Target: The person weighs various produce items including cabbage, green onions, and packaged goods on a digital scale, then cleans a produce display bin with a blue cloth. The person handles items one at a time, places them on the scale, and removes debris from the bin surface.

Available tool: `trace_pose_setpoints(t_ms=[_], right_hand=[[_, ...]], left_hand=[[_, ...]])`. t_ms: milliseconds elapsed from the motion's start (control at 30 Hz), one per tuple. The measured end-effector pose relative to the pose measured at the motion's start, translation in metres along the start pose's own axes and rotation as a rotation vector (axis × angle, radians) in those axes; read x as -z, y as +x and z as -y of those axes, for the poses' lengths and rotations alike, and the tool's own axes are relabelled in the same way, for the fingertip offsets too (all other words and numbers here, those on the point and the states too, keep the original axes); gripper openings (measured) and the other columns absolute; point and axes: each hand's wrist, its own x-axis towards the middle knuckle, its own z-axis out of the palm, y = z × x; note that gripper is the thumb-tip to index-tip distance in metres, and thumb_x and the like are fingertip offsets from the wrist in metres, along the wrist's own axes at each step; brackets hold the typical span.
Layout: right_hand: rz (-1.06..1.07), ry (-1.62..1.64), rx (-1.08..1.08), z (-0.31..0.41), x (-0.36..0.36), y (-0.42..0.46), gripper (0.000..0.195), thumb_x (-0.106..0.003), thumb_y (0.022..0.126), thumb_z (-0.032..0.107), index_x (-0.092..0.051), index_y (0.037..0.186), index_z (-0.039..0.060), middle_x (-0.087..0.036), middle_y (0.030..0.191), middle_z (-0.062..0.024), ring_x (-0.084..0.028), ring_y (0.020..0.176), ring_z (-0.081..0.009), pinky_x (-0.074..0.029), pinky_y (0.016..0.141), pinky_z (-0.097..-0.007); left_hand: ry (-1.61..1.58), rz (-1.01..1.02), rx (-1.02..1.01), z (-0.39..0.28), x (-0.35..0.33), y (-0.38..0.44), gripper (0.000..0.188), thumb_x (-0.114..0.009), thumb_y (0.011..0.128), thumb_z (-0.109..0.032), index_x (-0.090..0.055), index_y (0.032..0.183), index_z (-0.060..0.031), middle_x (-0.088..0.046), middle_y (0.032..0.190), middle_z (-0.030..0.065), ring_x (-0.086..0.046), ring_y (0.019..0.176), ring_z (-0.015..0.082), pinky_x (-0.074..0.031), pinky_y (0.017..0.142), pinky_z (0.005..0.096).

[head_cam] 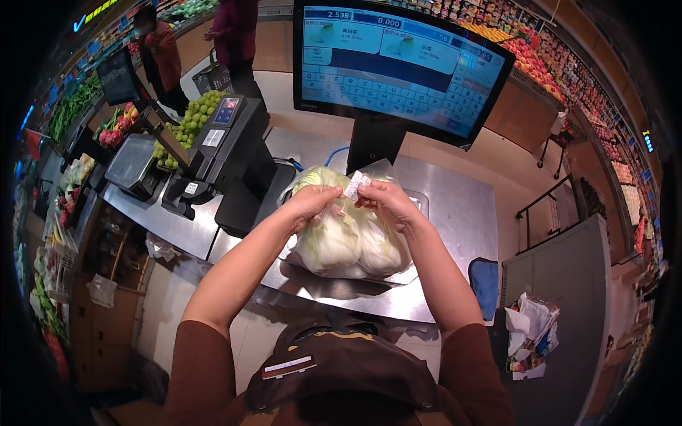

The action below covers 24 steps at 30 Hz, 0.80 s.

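Note:
A clear plastic bag with napa cabbages in it rests on the metal weighing plate of a scale. Above the bag, my right hand pinches a small white printed label between thumb and fingers. My left hand grips the upper left of the bag, and its fingertips show through the plastic. The left thumb lies close to the label's left edge; whether it touches is hard to tell. The bag's loose top rises behind both hands.
Behind the bag a touchscreen monitor stands on a black post. A black label printer is on the left of the steel counter, near green grapes. A blue cloth hangs at the right edge. Two people stand beyond.

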Motion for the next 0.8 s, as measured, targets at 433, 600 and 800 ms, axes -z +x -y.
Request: trace_pose_setpoints(t_ms=[433,600,800], right_hand=[[-0.014,-0.302,-0.176,0.01,-0.02,0.028,0.021,-0.067,0.086,0.025,-0.066,0.08,0.0049,-0.06,0.064,0.0004,-0.053,0.053,-0.0071,-0.042,0.05,-0.0216],[-0.092,-0.394,-0.206,0.005,-0.028,0.029,0.021,-0.067,0.086,0.027,-0.067,0.082,0.0065,-0.058,0.059,-0.0014,-0.054,0.05,-0.0083,-0.042,0.047,-0.023],[-0.444,-1.155,0.155,0.02,-0.07,-0.007,0.043,-0.064,0.085,0.029,-0.06,0.117,0.0005,-0.059,0.112,-0.0179,-0.058,0.1,-0.0318,-0.046,0.084,-0.0461]], left_hand=[[-0.712,-0.112,-0.49,0.042,-0.006,0.007,0.024,-0.044,0.1,-0.029,-0.049,0.085,-0.0109,-0.064,0.112,0.0185,-0.065,0.092,0.0202,-0.055,0.083,0.0364],[-0.778,-0.072,-0.48,0.042,-0.005,0.004,0.02,-0.045,0.1,-0.029,-0.045,0.09,-0.0115,-0.062,0.114,0.0183,-0.062,0.107,0.0236,-0.05,0.091,0.0376],[-0.856,-0.059,-0.471,0.04,-0.003,0.002,0.022,-0.045,0.1,-0.029,-0.045,0.087,-0.0109,-0.058,0.122,0.0214,-0.06,0.11,0.0278,-0.048,0.095,0.0402]])
